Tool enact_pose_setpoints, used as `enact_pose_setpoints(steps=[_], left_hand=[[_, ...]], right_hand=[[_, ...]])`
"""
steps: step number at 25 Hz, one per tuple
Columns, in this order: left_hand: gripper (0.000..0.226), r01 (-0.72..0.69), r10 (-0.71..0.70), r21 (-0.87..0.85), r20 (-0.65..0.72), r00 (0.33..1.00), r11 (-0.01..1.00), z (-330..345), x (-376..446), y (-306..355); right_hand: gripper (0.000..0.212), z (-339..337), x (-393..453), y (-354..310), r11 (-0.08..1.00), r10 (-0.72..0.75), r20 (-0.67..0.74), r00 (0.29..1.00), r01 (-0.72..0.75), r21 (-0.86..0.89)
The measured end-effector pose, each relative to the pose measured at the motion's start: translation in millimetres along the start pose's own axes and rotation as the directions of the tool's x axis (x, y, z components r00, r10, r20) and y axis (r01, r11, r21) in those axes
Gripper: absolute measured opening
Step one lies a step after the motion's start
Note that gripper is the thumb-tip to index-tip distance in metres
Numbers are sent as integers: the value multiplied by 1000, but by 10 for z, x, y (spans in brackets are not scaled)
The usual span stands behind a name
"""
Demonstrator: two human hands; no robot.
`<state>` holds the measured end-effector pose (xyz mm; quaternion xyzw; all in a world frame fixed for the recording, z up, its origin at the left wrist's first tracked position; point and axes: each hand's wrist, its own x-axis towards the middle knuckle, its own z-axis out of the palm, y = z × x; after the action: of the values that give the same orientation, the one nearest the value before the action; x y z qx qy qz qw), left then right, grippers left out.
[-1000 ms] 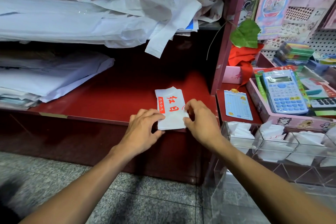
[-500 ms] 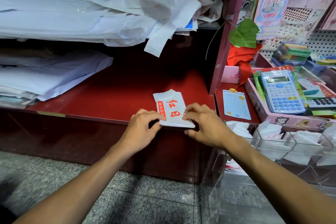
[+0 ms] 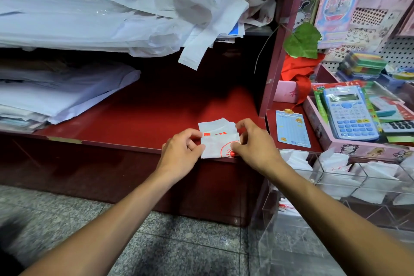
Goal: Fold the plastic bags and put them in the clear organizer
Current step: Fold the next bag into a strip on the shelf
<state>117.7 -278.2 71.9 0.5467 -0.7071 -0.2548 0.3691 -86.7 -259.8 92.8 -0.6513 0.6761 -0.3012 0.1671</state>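
Observation:
A small white plastic bag with red print [image 3: 215, 144] lies folded at the front edge of the red shelf [image 3: 139, 123]. Its near half is turned up over the far half. My left hand [image 3: 182, 152] pinches its left edge. At the right edge, my right hand [image 3: 253, 143] pinches it between thumb and fingers. The clear organizer [image 3: 331, 184] stands to the right, below the shelf's level, with several folded white bags in its compartments. A heap of loose white bags [image 3: 201, 6] lies on the upper shelf.
Stacks of white sheets [image 3: 56, 94] fill the left of the shelf. Right of the red post [image 3: 275, 63] are a blue card [image 3: 291, 127], a pink tray [image 3: 318, 123] with a blue calculator [image 3: 349, 114], and a green leaf [image 3: 302, 40]. Grey stone floor [image 3: 179, 248] lies below.
The bag's near half has been folded up over the far half, so it is shorter now. Both hands have shifted from pressing it to pinching its side edges.

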Motion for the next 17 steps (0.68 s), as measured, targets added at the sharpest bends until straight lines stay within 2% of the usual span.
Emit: enact_pose_setpoints(steps=[2,4,6,9,12,14,17], left_hand=[[16,-57,62,131,-37,997,990,5,-9,16],[24,-155,169,254,-33,985,955,3,-15,39],[42,-205,196,352,61,979,913,-4,25,64],[54,-229,128,450,244,961,863,75,98,96],[54,-257,114,416,339,934,872,151,116,55],[53,-273,138,375,349,927,886,148,127,24],[51,-310,174,349,369,913,884,136,122,2]], right_hand=[[30,9,-37,-1,985,-99,10,995,100,-139],[21,27,-72,-2,937,-202,57,978,210,-279],[26,48,-97,1,879,-254,101,962,273,-391],[30,54,-124,11,850,-256,117,959,281,-446],[33,57,-146,25,816,-280,133,951,309,-488],[34,58,-144,25,787,-300,174,938,346,-511],[36,-1,-124,44,810,-301,209,931,365,-460]])
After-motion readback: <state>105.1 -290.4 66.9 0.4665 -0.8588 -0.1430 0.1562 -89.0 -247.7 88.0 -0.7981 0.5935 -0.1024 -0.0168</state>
